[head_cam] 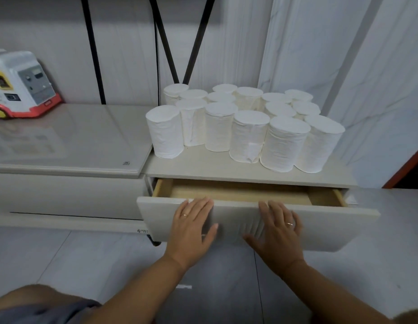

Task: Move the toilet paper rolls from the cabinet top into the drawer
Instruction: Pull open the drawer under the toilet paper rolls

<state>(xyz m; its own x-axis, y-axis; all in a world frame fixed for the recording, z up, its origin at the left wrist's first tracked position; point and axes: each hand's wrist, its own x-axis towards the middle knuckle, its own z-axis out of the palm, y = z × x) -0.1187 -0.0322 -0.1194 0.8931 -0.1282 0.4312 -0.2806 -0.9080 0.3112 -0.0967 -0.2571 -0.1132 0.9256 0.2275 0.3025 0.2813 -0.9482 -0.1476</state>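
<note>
a cluster of white, paper-wrapped toilet paper rolls (247,127) stands upright on the pale beige worktop (226,170) of a low cabinet, packed close together in rough rows against the white wall. just under that worktop, a drawer with a cream front panel and light wooden inside (238,195) is pulled partly out; what shows of its inside holds no rolls. the left hand (191,226) lies flat on the drawer front, fingers spread and reaching the top edge, gripping nothing, a ring on one finger. the right hand (278,230) lies the same way just beside it, open and flat, also ringed. to the left, on a glossy cream surface (70,141), sits a white and red toy vehicle (21,85), well apart from the rolls.
</note>
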